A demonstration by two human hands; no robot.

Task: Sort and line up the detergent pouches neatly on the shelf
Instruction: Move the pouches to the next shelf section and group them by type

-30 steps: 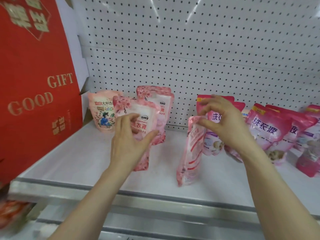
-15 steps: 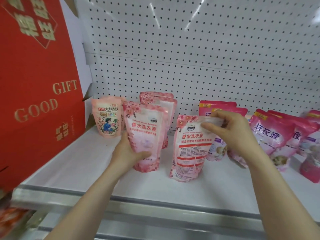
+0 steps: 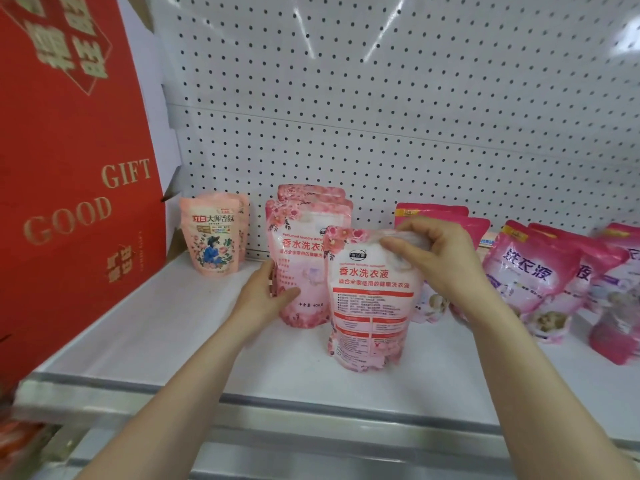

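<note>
Front pouch [image 3: 372, 306] under right hand [image 3: 440, 261]: pale pink, rose blossom print, red lettering, red-framed panel. Blossom pouch [image 3: 301, 268] at left hand [image 3: 263, 296]: same pink floral. Small pouch [image 3: 213, 233] left of left hand: peach, flowers, blue figure. Magenta pouches [image 3: 530, 271] right of right hand: purple lettering. Gift box [image 3: 69, 168] leftmost: red, gold lettering. Pegboard [image 3: 381, 116] beyond hands: white, black dots.
</note>
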